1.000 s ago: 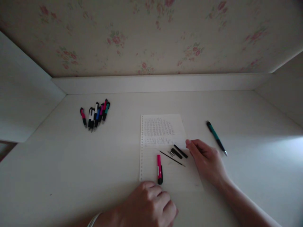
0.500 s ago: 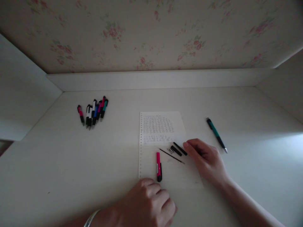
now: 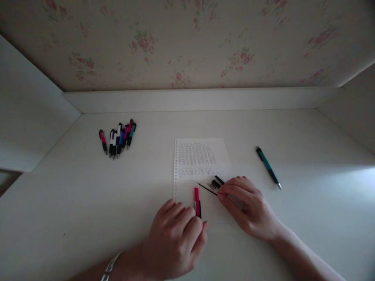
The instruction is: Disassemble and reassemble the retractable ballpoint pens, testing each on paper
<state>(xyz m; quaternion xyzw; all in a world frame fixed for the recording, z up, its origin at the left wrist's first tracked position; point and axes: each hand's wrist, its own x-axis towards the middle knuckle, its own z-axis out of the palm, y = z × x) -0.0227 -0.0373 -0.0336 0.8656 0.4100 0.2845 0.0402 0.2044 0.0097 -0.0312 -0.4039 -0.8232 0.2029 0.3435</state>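
My right hand (image 3: 244,207) is closed in a pinch on the right part of a thin black pen refill (image 3: 206,188), which lies on the paper. Just above its fingertips are a short black pen part (image 3: 216,184) with a small spring (image 3: 210,186) beside it, and a black tube (image 3: 219,179), both partly covered by the fingers. My left hand (image 3: 178,238) is curled into a fist, knuckles up; its palm side is hidden. At its knuckles lies a pink pen barrel (image 3: 196,197) with a black clip, its lower end covered by the hand.
Underneath the parts is a ring-holed sheet of paper (image 3: 199,156) with handwriting. A green and black pen (image 3: 267,166) lies at the right. Several pens (image 3: 120,140) are bunched at the left back. A white ledge (image 3: 199,99) runs along the wall behind the desk.
My right hand has come left and down from the black tube onto the refill. My left fist has moved up and slightly left, now covering the pink barrel's lower end.
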